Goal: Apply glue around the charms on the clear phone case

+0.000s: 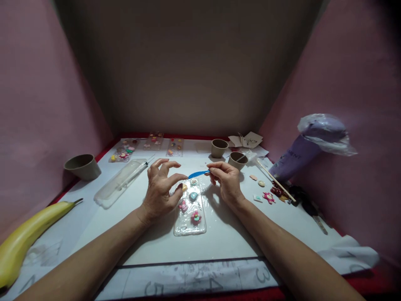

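Note:
A clear phone case (189, 228) lies in front of me, with small charms on its glossy surface. Among them are a pink flower charm (196, 217), a pink animal charm (183, 206) and a teal heart charm (193, 196). My left hand (163, 188) is at the case's upper left edge, fingers spread and curved. Its thumb is close to a yellowish charm (184, 187); whether they touch I cannot tell. Between thumb and fingers, my right hand (226, 179) pinches a blue plastic knife (198, 174), its blade pointing left over the case's top end.
At left are a brown cup (83, 167), a banana (34, 228) and a clear tray (120, 182). Charm-covered clear pieces (174, 147) lie at the back, near two cups (219, 148). Right, loose charms (268, 197), a wooden stick (278, 184) and a plastic-topped purple container (297, 150).

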The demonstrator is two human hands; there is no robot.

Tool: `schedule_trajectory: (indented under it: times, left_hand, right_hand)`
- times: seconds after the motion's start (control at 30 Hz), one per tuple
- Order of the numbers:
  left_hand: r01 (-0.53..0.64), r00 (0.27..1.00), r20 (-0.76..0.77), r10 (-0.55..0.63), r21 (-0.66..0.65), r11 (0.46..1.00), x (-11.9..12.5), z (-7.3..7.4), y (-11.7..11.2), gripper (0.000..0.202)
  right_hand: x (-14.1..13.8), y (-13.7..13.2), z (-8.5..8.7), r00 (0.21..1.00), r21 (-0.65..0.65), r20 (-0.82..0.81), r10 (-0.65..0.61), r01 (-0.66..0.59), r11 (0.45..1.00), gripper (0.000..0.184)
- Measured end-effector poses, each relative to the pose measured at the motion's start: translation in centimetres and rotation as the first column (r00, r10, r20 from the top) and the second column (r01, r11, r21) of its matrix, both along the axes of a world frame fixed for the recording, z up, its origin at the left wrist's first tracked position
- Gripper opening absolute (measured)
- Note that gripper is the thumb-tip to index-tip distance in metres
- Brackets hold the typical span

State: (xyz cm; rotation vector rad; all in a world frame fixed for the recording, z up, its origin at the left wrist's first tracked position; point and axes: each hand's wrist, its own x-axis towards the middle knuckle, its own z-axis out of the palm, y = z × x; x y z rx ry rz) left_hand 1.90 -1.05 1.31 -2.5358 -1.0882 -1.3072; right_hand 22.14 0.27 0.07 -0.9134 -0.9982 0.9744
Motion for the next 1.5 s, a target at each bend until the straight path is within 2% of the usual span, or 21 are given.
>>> schedule_trajectory:
  times: [0.2, 0.33, 0.5, 0.67, 0.9, 1.03, 1.17, 1.33, 1.5]
  left_hand:
    - [0.034, 0.999, 0.035, -0.033, -0.021, 0.999, 0.0, 0.0, -0.1, 0.017]
    - [0.090, 0.986, 0.153, -0.066, -0.160, 0.983, 0.1, 0.1, 0.1, 0.014]
    - [0.118, 0.961, 0.274, -0.031, -0.307, 0.944, -0.2, 0.3, 0.5, 0.010]
    - [0.149, 0.915, 0.400, 0.046, -0.442, 0.884, -0.7, -0.1, 1.1, 0.011]
    - [0.207, 0.856, 0.503, 0.118, -0.545, 0.813, -0.8, -0.6, 1.5, 0.012]
    - [0.195, 0.849, 0.507, 0.146, -0.558, 0.807, -0.8, -0.5, 1.4, 0.012]
    - [0.149, 0.865, 0.476, 0.158, -0.545, 0.825, -1.0, -0.5, 1.7, 0.010]
    - [0.045, 0.920, 0.350, 0.174, -0.537, 0.843, -1.2, -0.6, 2.3, 0.004]
    - [-0.044, 0.957, 0.209, 0.199, -0.576, 0.817, -1.5, -0.5, 2.4, 0.008]
  right_hand:
    - [0.0, 0.0, 0.0, 1.000, -0.009, -0.010, -0.023, 0.023, 1.000, 0.008]
    - [0.0, -0.1, 0.3, 0.999, -0.025, -0.015, -0.028, 0.028, 0.999, 0.007]
    - [0.1, -0.1, 0.3, 0.999, -0.017, -0.008, -0.045, 0.045, 0.999, 0.009]
    - [0.0, -0.1, 0.1, 0.996, 0.069, 0.047, -0.078, 0.075, 0.995, 0.008]
    - [-0.2, -0.6, 0.0, 0.988, 0.132, 0.130, -0.086, 0.069, 0.989, 0.008]
    - [-0.1, -0.6, 0.1, 0.985, 0.137, 0.150, -0.090, 0.070, 0.988, 0.008]
    - [-0.1, -0.8, 0.2, 0.983, 0.135, 0.158, -0.094, 0.073, 0.988, 0.008]
    - [-0.1, -0.7, 0.2, 0.981, 0.145, 0.166, -0.099, 0.075, 0.987, 0.009]
    - [0.1, -0.3, -0.2, 0.983, 0.160, 0.153, -0.098, 0.073, 0.984, 0.009]
